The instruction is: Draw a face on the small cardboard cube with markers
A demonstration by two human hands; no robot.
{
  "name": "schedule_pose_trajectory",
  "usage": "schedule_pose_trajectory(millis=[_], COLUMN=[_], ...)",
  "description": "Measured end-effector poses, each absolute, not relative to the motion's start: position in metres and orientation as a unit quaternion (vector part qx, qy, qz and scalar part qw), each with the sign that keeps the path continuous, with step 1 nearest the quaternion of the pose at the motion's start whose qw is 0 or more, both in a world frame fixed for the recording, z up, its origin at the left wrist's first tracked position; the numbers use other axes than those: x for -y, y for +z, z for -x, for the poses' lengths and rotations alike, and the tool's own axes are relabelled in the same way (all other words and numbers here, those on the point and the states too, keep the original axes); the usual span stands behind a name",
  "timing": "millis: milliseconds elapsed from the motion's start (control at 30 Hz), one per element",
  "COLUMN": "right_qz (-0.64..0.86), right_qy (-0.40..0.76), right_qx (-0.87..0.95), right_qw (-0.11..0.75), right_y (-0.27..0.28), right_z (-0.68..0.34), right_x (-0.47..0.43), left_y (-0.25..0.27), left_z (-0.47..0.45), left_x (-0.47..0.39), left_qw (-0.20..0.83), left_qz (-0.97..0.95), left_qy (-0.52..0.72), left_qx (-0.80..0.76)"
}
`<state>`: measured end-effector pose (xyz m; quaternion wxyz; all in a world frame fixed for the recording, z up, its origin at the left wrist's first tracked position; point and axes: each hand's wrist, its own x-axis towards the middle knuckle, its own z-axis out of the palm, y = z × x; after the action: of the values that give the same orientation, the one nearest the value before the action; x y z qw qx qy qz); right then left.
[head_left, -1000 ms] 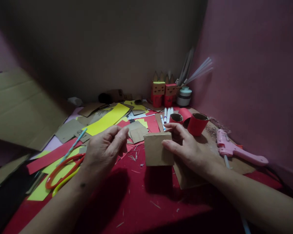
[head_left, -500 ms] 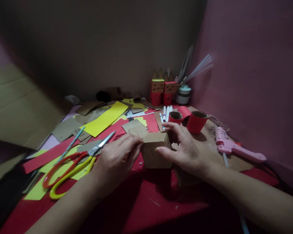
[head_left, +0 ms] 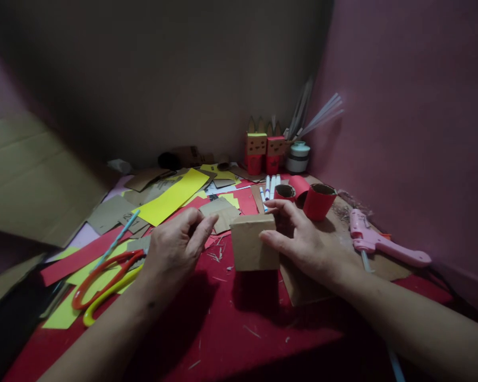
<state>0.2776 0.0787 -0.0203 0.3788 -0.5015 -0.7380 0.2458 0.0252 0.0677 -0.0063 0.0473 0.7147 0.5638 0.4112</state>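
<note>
So the cardboard box [head_left: 253, 243] stands upright on the red worktop [head_left: 239, 323], and the right hand [head_left: 308, 244] has it on its right side, thumb on the near face and fingers curled round the back, so that grip is pinching the box. The left hand [head_left: 175, 249] is just left of it, not touching, its grip pressed together thumb to fingertips; can't tell if there's anything in it. Orange-and-yellow scissors [head_left: 103, 284] lie further left, a pink glue gun [head_left: 376, 243] off right.
</note>
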Motion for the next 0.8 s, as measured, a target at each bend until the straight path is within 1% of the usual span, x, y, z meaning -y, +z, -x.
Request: schedule_pose_trajectory(millis=[167, 300, 367, 533, 700, 800], right_qz=[0.476, 0.414, 0.397, 0.373, 0.357, 0.337], right_qy=[0.350, 0.436, 0.437, 0.425, 0.429, 0.430], right_qx=[0.695, 0.654, 0.649, 0.659, 0.672, 0.678], right_qw=[0.410, 0.459, 0.479, 0.496, 0.487, 0.492], right_y=[-0.019, -0.026, -0.029, -0.027, -0.025, -0.026], right_z=[-0.263, -0.254, -0.253, -0.254, -0.257, -0.258], right_x=[-0.081, -0.084, -0.085, -0.085, -0.085, -0.087], left_y=[-0.001, 0.003, 0.002, -0.004, -0.007, -0.007], left_z=[-0.030, -0.035, -0.035, -0.031, -0.031, -0.031], left_x=[-0.067, -0.068, -0.070, -0.074, -0.076, -0.077], left_qw=[0.217, 0.307, 0.337, 0.427, 0.465, 0.465], left_qz=[-0.638, -0.569, -0.554, -0.524, -0.508, -0.505], left_qy=[0.454, 0.456, 0.468, 0.480, 0.487, 0.505], left_qx=[-0.582, -0.612, -0.600, -0.558, -0.537, -0.524])
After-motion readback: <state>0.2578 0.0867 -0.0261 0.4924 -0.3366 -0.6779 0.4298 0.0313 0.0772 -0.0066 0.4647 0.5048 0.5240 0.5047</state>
